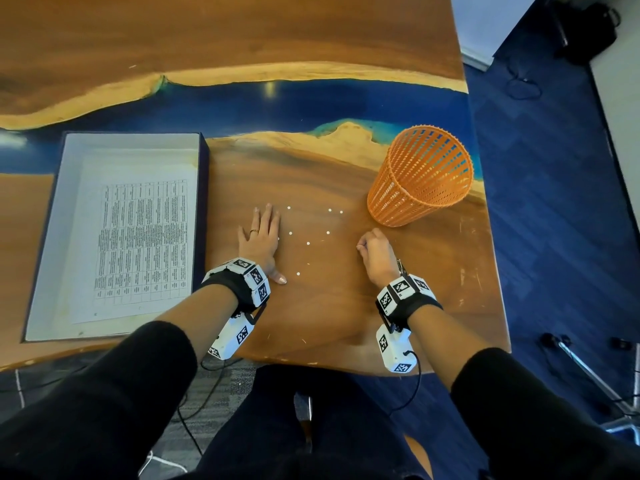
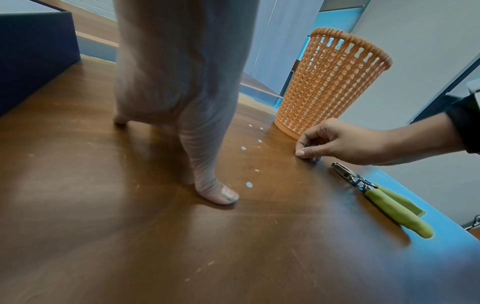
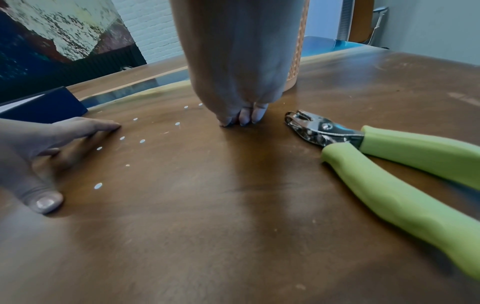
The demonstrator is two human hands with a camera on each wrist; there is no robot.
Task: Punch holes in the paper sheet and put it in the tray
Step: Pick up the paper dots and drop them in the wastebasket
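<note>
The sheet [image 1: 143, 237] lies in the tray [image 1: 45, 271] at the table's [image 1: 311, 323] left edge. The left hand [image 1: 261, 237] rests flat, fingers straight, among paper dots [image 1: 308, 243]. The right hand [image 1: 377, 252] pinches at the tabletop with fingertips together; what it holds cannot be told. The punch [image 3: 389, 164] lies near the right edge, beside the basket [image 1: 420, 176].

The head view looks steeply down from above the table [image 1: 311, 161], tray [image 1: 45, 237] at nine o'clock, basket [image 1: 420, 174] at two. Both wrist views sit low, just over the wood, facing twelve along the fingers. All three share the paper dots [image 1: 308, 243]; both wrist views catch the hole punch [image 3: 389, 164].
</note>
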